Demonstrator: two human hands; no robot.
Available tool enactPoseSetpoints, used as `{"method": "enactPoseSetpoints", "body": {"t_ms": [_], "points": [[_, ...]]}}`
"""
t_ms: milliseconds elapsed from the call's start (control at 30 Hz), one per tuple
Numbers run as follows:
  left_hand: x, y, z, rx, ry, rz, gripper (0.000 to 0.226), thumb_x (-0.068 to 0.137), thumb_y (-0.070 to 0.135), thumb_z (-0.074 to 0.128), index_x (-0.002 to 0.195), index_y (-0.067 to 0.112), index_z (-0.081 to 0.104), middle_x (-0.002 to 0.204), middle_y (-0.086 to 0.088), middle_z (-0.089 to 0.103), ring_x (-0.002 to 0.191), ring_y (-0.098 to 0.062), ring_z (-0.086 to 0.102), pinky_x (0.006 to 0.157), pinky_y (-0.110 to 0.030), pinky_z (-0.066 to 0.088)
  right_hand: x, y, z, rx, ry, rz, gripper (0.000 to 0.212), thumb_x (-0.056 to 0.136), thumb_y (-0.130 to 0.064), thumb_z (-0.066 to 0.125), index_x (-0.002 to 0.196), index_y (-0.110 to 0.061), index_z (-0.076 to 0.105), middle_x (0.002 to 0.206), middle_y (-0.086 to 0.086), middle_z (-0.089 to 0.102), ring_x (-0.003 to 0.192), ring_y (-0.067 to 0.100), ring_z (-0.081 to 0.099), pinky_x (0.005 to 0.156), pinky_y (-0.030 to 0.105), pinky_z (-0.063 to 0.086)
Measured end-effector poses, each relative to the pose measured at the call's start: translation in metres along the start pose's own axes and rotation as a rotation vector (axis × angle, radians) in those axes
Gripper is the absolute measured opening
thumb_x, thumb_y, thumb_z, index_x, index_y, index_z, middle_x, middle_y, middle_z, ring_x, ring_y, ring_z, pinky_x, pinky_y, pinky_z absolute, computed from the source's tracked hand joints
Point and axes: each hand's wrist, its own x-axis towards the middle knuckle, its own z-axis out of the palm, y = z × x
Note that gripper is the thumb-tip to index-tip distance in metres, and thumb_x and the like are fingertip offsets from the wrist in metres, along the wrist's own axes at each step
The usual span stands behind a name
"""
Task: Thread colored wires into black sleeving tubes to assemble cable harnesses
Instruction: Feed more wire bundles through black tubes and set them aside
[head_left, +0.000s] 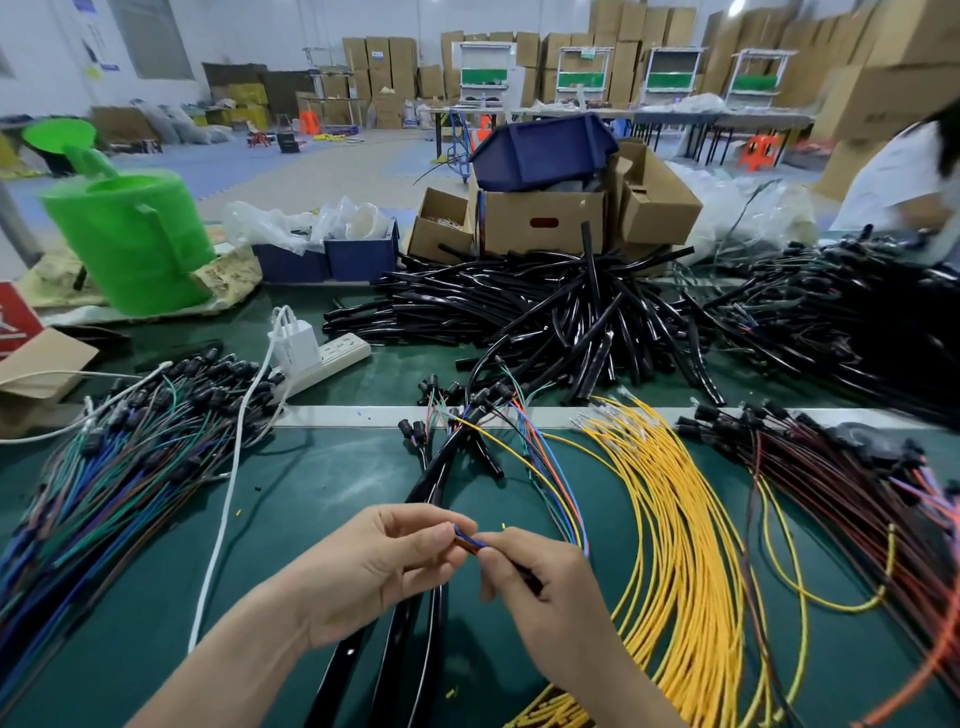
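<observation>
Green bench mat (322, 499) in a warehouse, cartons stacked along the far wall. Over the near middle of the mat, both hands raised close together, fingertips almost meeting. Between thumb and forefinger of the left hand (374, 566): a tight pinch on the ends of a small bundle of coloured wires (469, 540), blue and orange-red showing. Same bundle gripped just beside that by the curled fingers of the right hand (540, 587), then arcing up and away over the mat toward black connectors (488, 397) near the white strip across the bench. Something dark under the right fingers; sleeving or shadow, cannot tell.

Under the left wrist, several black sleeving tubes (431, 478) lying lengthwise on the mat. Farther back, a big loose pile of black tubes (545, 312) in front of a cardboard box (540, 223) topped with a blue bin (540, 150).

Right of the hands, a fan of yellow wires (670, 519); beyond it, dark red wires (831, 467) with black plugs. At left, a heap of blue, green and brown wires (104, 467), a white cable (223, 519), a power strip (337, 356) carrying a white charger (293, 343), a green watering can (130, 239). At the far right edge, part of another person (893, 176) in white.
</observation>
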Motion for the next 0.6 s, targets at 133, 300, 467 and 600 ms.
{"method": "enactPoseSetpoints", "body": {"t_ms": [133,300,467,600], "points": [[0.005,-0.002,0.002,0.053,-0.01,0.081,0.05,0.043,0.028,0.096,0.082,0.006,0.075,0.078,-0.009,0.069,0.065,-0.009,0.064,0.065,-0.018,0.054,0.002,-0.001,-0.003,0.055,0.006,0.021,0.018,0.092,-0.026,0.053,0.088,-0.028,0.071,0.063,-0.018,0.058,0.05,0.002,0.041,0.053,0.013,0.03],[0.013,0.004,0.005,0.14,-0.026,0.219,0.047,0.047,0.031,0.094,0.083,0.008,0.075,0.08,-0.013,0.071,0.069,-0.014,0.069,0.067,-0.021,0.055,0.005,-0.001,-0.006,0.222,0.072,0.122,0.017,0.091,-0.019,0.062,0.09,-0.033,0.07,0.065,-0.006,0.069,0.048,0.013,0.038,0.049,0.025,0.029],[0.021,0.012,0.017,0.337,0.037,0.34,0.017,0.065,0.023,0.08,0.076,0.011,0.076,0.074,-0.01,0.072,0.066,-0.015,0.07,0.062,-0.021,0.056,0.006,0.0,-0.008,0.395,0.172,0.199,0.013,0.087,-0.011,0.065,0.083,-0.023,0.067,0.066,0.003,0.072,0.059,0.029,0.06,0.06,0.027,0.038],[0.033,0.016,0.028,0.435,0.101,0.401,0.009,0.068,0.008,0.068,0.07,0.011,0.077,0.067,-0.01,0.071,0.059,-0.015,0.07,0.057,-0.02,0.055,0.007,0.003,-0.012,0.348,0.263,0.154,0.016,0.084,-0.008,0.069,0.079,-0.023,0.071,0.066,-0.001,0.071,0.063,0.01,0.067,0.063,0.015,0.048]]}}
